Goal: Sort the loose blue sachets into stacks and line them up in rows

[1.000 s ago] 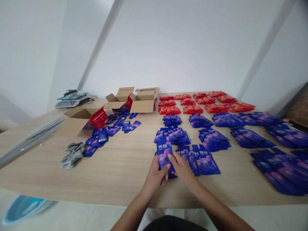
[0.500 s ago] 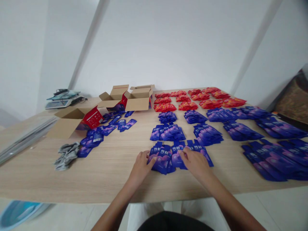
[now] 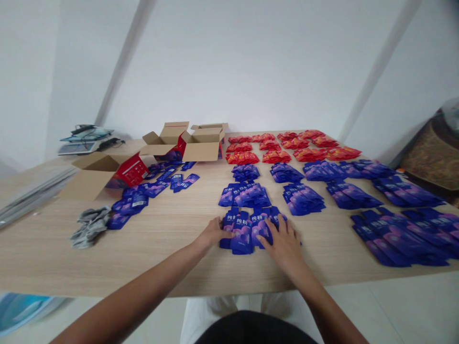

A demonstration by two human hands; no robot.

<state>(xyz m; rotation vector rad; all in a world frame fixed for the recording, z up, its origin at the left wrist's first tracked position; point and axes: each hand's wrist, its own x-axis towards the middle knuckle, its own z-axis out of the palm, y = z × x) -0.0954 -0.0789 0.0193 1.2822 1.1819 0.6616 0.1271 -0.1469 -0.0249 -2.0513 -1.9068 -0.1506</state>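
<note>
A small row of purple-blue pouches (image 3: 242,234) with white print lies overlapped on the table in front of me. My left hand (image 3: 211,233) is at the row's left edge, its thumb stretched over the nearest pouch and its fingers against the side. Over the right end lies my right hand (image 3: 285,241), fingers spread on the pouches and partly covering them. Both hands touch the row without lifting it. Just behind it sits another fanned pile of purple pouches (image 3: 247,193).
More purple piles (image 3: 398,236) lie to the right, with red pouch piles (image 3: 276,156) at the back. Open cartons (image 3: 202,152) stand back left. Loose pouches (image 3: 138,198) spill beside a red-flapped carton (image 3: 91,184). Grey gloves (image 3: 91,227) lie at left.
The row's right end has been drawn leftward, making the row narrower. My right hand has spread flatter over the pouches; my left forearm comes in lower. The view has shifted slightly.
</note>
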